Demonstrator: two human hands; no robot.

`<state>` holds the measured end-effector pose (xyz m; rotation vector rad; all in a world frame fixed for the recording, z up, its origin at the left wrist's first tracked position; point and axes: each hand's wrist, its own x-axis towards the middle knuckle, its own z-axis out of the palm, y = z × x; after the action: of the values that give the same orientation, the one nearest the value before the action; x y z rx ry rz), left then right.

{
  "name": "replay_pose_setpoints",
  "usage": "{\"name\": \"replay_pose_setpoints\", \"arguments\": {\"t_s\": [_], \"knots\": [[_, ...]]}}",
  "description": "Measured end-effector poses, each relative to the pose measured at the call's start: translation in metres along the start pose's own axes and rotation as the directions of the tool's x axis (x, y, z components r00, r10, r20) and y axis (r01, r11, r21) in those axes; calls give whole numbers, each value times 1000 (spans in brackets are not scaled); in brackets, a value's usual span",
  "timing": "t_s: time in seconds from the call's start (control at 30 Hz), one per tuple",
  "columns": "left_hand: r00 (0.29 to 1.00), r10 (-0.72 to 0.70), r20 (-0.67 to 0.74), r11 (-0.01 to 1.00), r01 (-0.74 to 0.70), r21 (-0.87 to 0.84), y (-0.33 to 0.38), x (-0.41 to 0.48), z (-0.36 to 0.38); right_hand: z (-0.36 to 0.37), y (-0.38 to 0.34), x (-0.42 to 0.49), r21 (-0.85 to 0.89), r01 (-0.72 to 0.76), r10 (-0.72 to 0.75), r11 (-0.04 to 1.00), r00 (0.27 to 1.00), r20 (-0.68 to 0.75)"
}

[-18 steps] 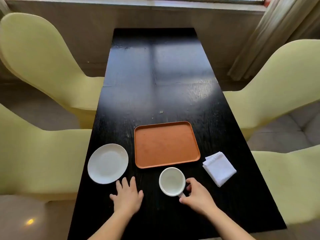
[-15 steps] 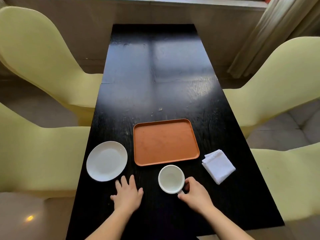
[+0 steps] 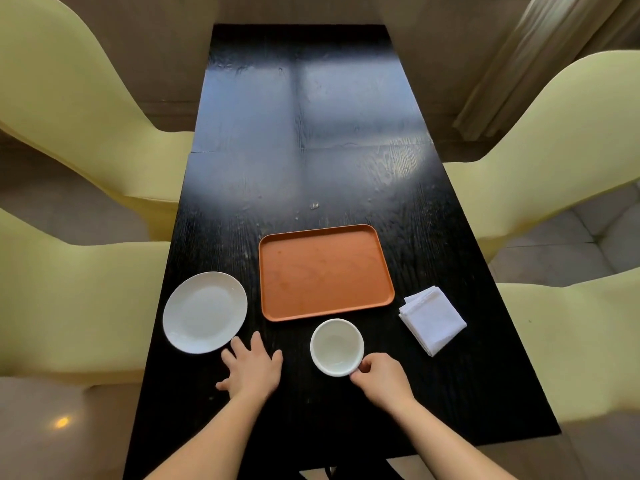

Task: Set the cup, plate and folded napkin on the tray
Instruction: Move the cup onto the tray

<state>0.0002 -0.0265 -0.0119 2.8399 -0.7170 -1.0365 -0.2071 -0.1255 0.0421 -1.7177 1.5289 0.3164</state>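
a: head view. where does the person have the cup?

b: the white cup (image 3: 336, 347) stands upright on the black table (image 3: 311, 133), just in front of the near edge of the orange tray (image 3: 325, 271), not on it. the right hand (image 3: 382, 377) is closed at the cup's near right side, fingers curled where the handle would be; the handle itself is hidden.

a: and the other hand?

b: the left hand (image 3: 254, 370) lies flat on the table, fingers spread, gripping nothing. its fingertips are just beside the rim of the white plate (image 3: 205, 311), which sits left of the tray.

a: the napkin?

b: the folded white napkin (image 3: 433, 320) lies on the table right of the tray, near it but apart.

a: any writing or brand?

b: none can be read on the tray, cup or plate. pale yellow chairs (image 3: 69, 98) stand along both sides of the table.
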Motion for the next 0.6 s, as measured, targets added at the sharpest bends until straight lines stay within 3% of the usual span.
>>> {"name": "replay_pose_setpoints", "arguments": {"t_s": [0.23, 0.6], "knots": [[1000, -12, -18, 1000, 13, 27, 6, 0, 6, 3, 6, 0, 41, 46, -45, 998, 999, -24], [1000, -5, -8, 997, 6, 79, 6, -1, 9, -15, 20, -10, 199, 187, -143, 962, 966, -218]]}}
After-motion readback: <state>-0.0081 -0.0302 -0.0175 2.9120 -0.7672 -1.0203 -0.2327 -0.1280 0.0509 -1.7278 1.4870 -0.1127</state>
